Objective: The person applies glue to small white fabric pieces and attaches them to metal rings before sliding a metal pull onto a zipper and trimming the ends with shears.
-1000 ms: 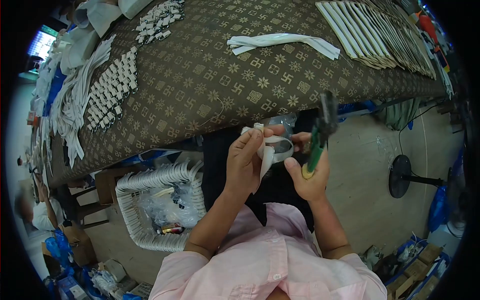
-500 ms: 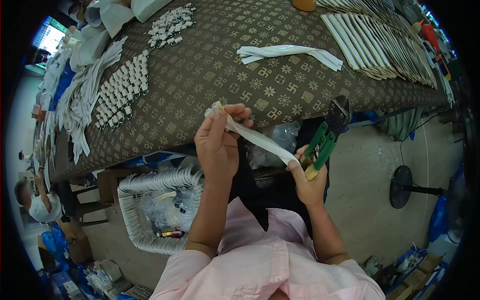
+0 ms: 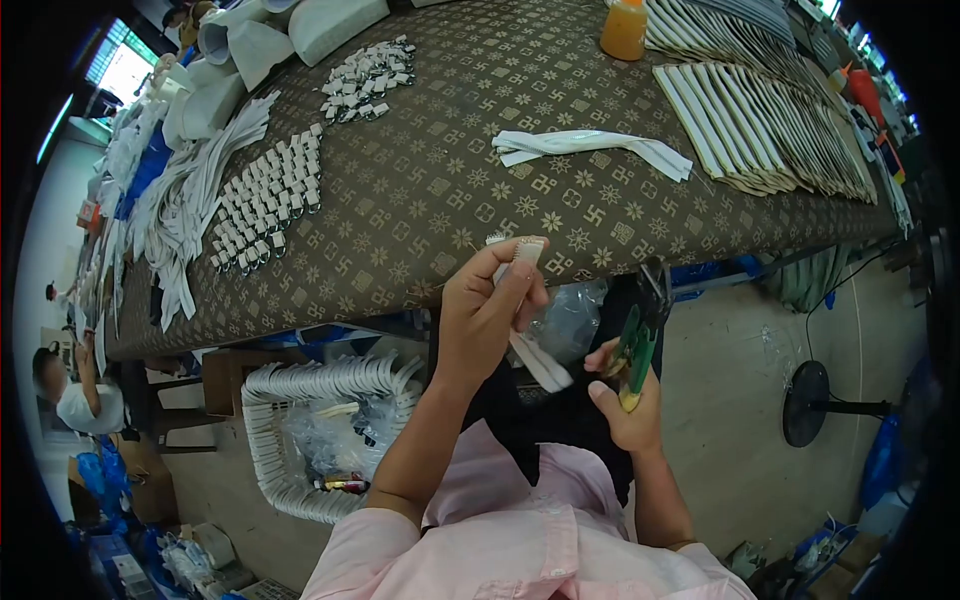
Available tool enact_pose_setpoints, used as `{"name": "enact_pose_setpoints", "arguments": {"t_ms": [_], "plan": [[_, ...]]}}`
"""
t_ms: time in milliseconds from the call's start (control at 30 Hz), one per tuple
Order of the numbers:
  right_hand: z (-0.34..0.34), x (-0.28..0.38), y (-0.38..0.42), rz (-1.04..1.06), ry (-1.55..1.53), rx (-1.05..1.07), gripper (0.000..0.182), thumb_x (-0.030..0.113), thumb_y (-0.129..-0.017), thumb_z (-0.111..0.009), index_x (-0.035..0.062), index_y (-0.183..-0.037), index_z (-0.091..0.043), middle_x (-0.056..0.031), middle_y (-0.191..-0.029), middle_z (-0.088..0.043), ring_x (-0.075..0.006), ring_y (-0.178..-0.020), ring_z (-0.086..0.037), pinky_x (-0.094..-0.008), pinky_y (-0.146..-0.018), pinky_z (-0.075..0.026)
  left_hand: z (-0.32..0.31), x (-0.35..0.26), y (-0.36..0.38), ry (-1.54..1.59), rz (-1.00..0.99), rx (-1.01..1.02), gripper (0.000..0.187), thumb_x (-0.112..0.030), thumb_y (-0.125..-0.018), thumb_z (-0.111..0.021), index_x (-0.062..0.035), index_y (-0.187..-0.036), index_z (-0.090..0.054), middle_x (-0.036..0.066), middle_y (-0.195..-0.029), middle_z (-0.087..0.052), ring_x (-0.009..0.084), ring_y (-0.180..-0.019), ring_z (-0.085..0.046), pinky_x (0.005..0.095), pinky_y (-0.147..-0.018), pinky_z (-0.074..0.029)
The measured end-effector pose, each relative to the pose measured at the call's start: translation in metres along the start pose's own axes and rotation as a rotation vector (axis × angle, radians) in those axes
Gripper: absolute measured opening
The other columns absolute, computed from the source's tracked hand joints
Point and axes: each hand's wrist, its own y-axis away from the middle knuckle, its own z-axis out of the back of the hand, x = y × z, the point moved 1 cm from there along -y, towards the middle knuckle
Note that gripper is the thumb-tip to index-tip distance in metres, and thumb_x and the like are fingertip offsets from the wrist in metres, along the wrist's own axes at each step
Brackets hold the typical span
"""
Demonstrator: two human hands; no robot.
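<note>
My left hand [image 3: 480, 315] is closed on a white zipper tape [image 3: 541, 364], pinched between thumb and fingers. One end, with its teeth, sticks up above the fingertips, and the loose tail hangs below the hand, slightly blurred. My right hand [image 3: 632, 418] grips green-handled nippers [image 3: 636, 352], their dark jaws pointing up beside the table edge. The right thumb and fingers are apart from the zipper tape. Another white zipper [image 3: 590, 145] lies folded on the patterned tablecloth [image 3: 430, 200] beyond my hands.
Rows of zipper sliders [image 3: 270, 200] and a heap of sliders [image 3: 368, 80] lie at left, near loose white tapes [image 3: 185, 235]. Bundled strips [image 3: 765, 125] and an orange bottle [image 3: 625, 30] are at right. Below stand a white basket [image 3: 262, 440] and a fan [image 3: 805, 403]. Another person [image 3: 90, 405] is far left.
My right hand has let go of the zipper tape's lower end, which now hangs free. My left hand has moved right with the tape. The nippers have turned more upright.
</note>
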Motion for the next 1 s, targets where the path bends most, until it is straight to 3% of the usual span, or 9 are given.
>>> {"name": "enact_pose_setpoints", "arguments": {"t_ms": [167, 267, 367, 533, 567, 633, 733, 867, 1000], "plan": [[0.007, 0.009, -0.007, -0.013, -0.076, -0.017, 0.042, -0.001, -0.074, -0.06, -0.0021, -0.113, -0.045, -0.0091, -0.097, -0.057, -0.0148, -0.091, -0.054, -0.0283, -0.084, -0.043, -0.001, 0.006, 0.007, -0.06, 0.009, 0.055, 0.021, -0.013, -0.093, -0.05, -0.0002, -0.109, -0.053, 0.004, -0.072, -0.059, 0.0016, -0.051, -0.04, 0.0161, -0.045, -0.032], [0.008, 0.016, -0.009, -0.019, 0.046, 0.084, 0.043, -0.001, -0.074, -0.059, -0.0021, -0.114, -0.045, -0.0092, -0.098, -0.056, -0.0147, -0.092, -0.054, -0.0286, -0.085, -0.043, 0.006, 0.01, 0.008, -0.052, 0.053, 0.084, 0.021, -0.013, -0.093, -0.049, -0.0009, -0.111, -0.051, 0.005, -0.071, -0.059, 0.0017, -0.05, -0.039, 0.0159, -0.044, -0.03], [0.008, 0.015, -0.01, -0.048, 0.112, 0.129, 0.043, -0.001, -0.074, -0.059, -0.0019, -0.114, -0.045, -0.009, -0.098, -0.056, -0.0146, -0.091, -0.054, -0.0285, -0.085, -0.043, 0.012, 0.011, 0.013, -0.013, 0.094, 0.147, 0.029, -0.014, -0.091, -0.054, -0.0014, -0.116, -0.047, 0.005, -0.076, -0.06, 0.0026, -0.057, -0.046, 0.0162, -0.05, -0.036], [-0.001, 0.012, -0.018, -0.136, -0.203, 0.117, 0.042, 0.0, -0.074, -0.058, -0.0008, -0.114, -0.044, -0.0076, -0.097, -0.056, -0.0134, -0.09, -0.054, -0.0279, -0.084, -0.043, -0.004, 0.006, 0.019, -0.129, 0.024, 0.212, 0.058, -0.013, -0.085, -0.063, -0.001, -0.132, -0.031, 0.006, -0.092, -0.059, 0.006, -0.081, -0.053, 0.0193, -0.07, -0.043], [-0.002, 0.012, -0.019, -0.138, -0.207, 0.112, 0.042, 0.0, -0.074, -0.058, -0.0008, -0.114, -0.044, -0.0076, -0.097, -0.056, -0.0134, -0.09, -0.054, -0.0279, -0.084, -0.043, -0.007, 0.008, 0.02, -0.131, 0.029, 0.216, 0.058, -0.013, -0.085, -0.063, -0.001, -0.132, -0.031, 0.006, -0.092, -0.059, 0.006, -0.081, -0.053, 0.0193, -0.07, -0.043], [-0.004, 0.012, -0.022, -0.131, -0.21, 0.113, 0.042, -0.001, -0.075, -0.057, -0.0006, -0.115, -0.044, -0.0074, -0.097, -0.056, -0.0131, -0.09, -0.054, -0.0276, -0.084, -0.043, -0.008, 0.012, 0.02, -0.276, -0.008, 0.099, 0.053, -0.011, -0.086, -0.06, 0.0003, -0.132, -0.036, -0.002, -0.076, -0.05, 0.0015, -0.063, -0.042, 0.0148, -0.053, -0.034], [-0.004, 0.009, -0.021, -0.119, -0.186, 0.125, 0.042, -0.001, -0.075, -0.057, -0.0007, -0.115, -0.044, -0.0073, -0.097, -0.056, -0.0134, -0.089, -0.054, -0.0276, -0.084, -0.043, 0.005, 0.02, 0.021, -0.373, 0.133, 0.061, 0.05, -0.019, -0.09, -0.056, 0.0003, -0.132, -0.035, 0.0, -0.081, -0.052, 0.0044, -0.073, -0.046, 0.0175, -0.066, -0.038], [-0.005, 0.008, -0.022, -0.122, -0.207, 0.109, 0.041, -0.001, -0.076, -0.057, -0.0007, -0.115, -0.044, -0.0069, -0.097, -0.056, -0.0126, -0.09, -0.054, -0.0272, -0.083, -0.043, 0.001, 0.024, 0.026, -0.281, 0.185, 0.127, 0.047, -0.02, -0.093, -0.05, 0.0008, -0.133, -0.036, -0.001, -0.074, -0.049, 0.0037, -0.068, -0.043, 0.018, -0.062, -0.038], [-0.006, 0.027, -0.035, -0.043, -0.203, 0.052, 0.037, 0.0, -0.078, -0.058, -0.0002, -0.113, -0.045, -0.0049, -0.092, -0.056, -0.0101, -0.086, -0.054, -0.0246, -0.079, -0.044, -0.003, 0.026, 0.029, -0.47, 0.17, 0.282, 0.052, -0.016, -0.094, -0.046, -0.0016, -0.139, -0.026, 0.006, -0.072, -0.053, 0.0103, -0.064, -0.049, 0.0231, -0.06, -0.041]]}}
